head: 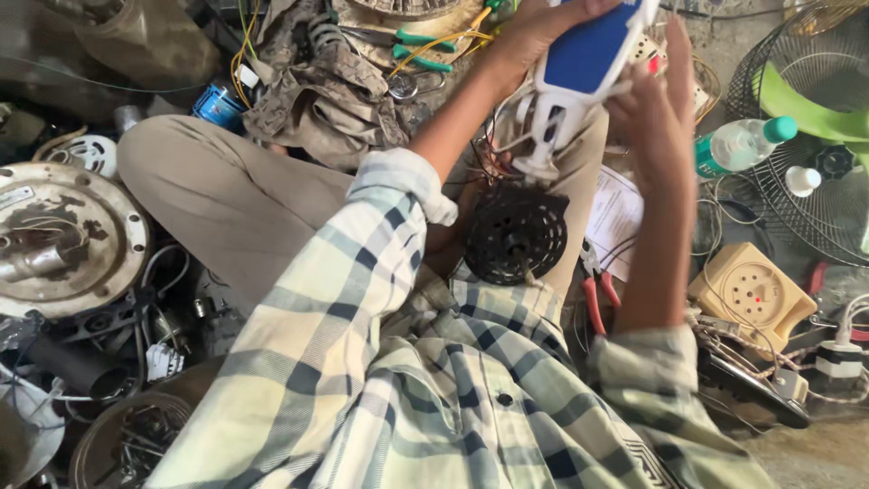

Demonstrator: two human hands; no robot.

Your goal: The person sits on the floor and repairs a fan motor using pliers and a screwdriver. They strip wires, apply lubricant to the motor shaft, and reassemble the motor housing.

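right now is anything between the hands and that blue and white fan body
Nothing visible. The left hand grips the blue and white fan body near its top, and the right hand touches its side. Only its own wires hang down toward the black round grille in the lap.

Little free floor is left. The lap is taken up by the black round motor housing point(516, 234), with red-handled pliers point(597, 294) just beside it. The right side is blocked by the fan guard point(815, 195), plastic bottle point(740, 143) and beige box point(751, 294); the left by the metal motor disc point(63, 240). Passage is open only above the lap.
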